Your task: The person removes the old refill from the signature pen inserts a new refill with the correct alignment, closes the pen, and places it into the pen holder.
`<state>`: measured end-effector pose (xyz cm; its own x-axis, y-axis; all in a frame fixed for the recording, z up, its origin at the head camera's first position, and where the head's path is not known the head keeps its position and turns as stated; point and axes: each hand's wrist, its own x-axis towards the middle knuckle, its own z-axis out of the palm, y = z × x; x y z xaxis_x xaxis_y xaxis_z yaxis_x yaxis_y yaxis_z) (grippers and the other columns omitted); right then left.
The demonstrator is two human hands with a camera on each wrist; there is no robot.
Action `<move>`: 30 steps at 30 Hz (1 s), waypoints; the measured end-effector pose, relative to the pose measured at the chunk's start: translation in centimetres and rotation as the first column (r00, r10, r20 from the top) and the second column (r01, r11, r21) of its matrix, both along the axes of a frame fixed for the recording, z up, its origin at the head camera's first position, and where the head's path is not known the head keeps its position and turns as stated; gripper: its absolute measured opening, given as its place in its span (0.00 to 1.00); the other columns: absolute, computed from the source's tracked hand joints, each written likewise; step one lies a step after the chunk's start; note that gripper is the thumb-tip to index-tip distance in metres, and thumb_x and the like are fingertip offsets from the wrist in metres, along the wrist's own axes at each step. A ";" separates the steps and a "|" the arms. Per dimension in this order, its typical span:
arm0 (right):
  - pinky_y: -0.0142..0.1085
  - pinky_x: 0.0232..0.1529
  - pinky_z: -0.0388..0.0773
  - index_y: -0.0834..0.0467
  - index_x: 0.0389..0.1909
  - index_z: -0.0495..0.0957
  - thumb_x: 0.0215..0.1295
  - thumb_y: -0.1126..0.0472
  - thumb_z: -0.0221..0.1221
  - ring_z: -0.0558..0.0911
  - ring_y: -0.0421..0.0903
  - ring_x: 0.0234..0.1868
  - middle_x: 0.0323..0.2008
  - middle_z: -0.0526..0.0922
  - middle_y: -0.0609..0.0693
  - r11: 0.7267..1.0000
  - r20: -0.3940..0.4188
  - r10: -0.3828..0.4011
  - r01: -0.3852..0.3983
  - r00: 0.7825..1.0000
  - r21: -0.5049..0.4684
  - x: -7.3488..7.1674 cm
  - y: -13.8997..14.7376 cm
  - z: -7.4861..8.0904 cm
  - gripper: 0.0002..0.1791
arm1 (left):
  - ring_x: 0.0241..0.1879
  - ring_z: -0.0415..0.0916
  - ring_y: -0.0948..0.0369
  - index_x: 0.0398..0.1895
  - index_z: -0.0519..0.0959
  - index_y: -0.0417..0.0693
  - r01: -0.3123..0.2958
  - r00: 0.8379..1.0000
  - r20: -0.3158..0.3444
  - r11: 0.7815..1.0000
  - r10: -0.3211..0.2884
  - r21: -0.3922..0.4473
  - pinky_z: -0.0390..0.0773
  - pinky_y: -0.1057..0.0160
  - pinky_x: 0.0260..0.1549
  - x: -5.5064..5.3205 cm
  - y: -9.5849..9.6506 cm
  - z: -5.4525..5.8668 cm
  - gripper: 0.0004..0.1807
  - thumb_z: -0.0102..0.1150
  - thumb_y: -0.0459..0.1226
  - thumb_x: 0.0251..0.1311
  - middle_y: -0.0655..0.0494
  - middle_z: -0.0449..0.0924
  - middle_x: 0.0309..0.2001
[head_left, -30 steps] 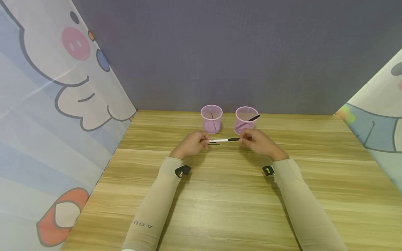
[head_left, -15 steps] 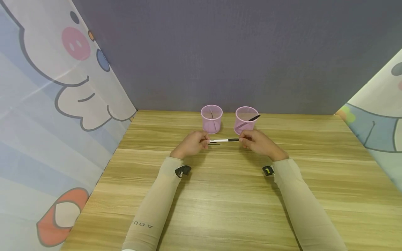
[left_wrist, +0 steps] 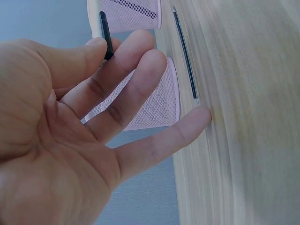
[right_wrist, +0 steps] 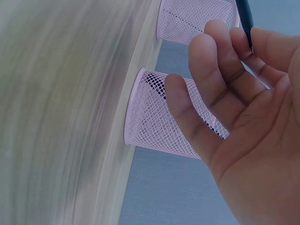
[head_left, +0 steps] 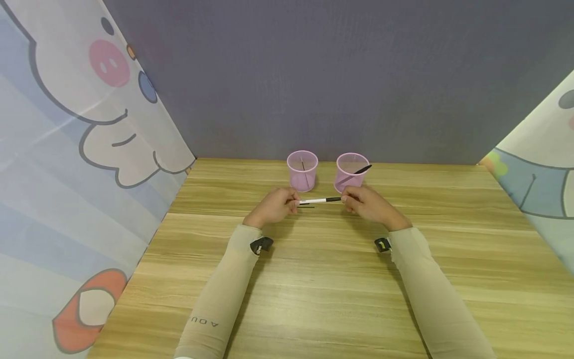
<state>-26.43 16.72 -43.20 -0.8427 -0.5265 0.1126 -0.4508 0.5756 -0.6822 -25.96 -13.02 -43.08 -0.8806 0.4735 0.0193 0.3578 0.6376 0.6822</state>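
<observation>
Both my hands hold one pen [head_left: 316,201], white in the barrel and black at its right end, level above the table. At its left end, my left hand [head_left: 273,205] pinches it between thumb and forefinger, by a black clip-like part [left_wrist: 107,37]. The thumb and fingertips of my right hand [head_left: 369,203] pinch the black end [right_wrist: 244,21]. A thin dark ink refill [left_wrist: 185,51] lies on the table below the left hand, its end near the little finger. Just beyond the hands stand two pink mesh cups.
Inside the left cup [head_left: 302,179] leans a thin dark stick. A black pen-like piece [head_left: 362,169] pokes over the rim of the right cup [head_left: 343,180]. Behind the wooden table [head_left: 323,299] rises a grey wall [head_left: 336,80]; printed cartoon sheets flank it.
</observation>
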 end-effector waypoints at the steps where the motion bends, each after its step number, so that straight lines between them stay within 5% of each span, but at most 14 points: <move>1: 0.34 0.27 0.72 0.55 0.30 0.74 0.78 0.63 0.53 0.74 0.44 0.26 0.24 0.76 0.48 1.000 0.000 0.002 -0.002 1.000 -0.002 0.0 0.0 0.0 0.12 | 0.34 0.83 0.60 0.43 0.80 0.39 -0.001 1.000 0.000 1.000 0.001 0.000 0.84 0.65 0.37 0.0 0.0 0.0 0.05 0.55 0.28 0.72 0.49 0.85 0.32; 30: 0.33 0.27 0.71 0.58 0.30 0.74 0.81 0.61 0.49 0.73 0.42 0.25 0.24 0.76 0.51 1.000 0.065 0.008 -0.008 0.998 0.002 -0.1 -0.1 -0.3 0.15 | 0.34 0.83 0.61 0.44 0.80 0.39 -0.004 1.000 -0.027 0.999 0.003 -0.035 0.82 0.66 0.37 0.2 0.0 0.3 0.05 0.56 0.32 0.73 0.51 0.85 0.31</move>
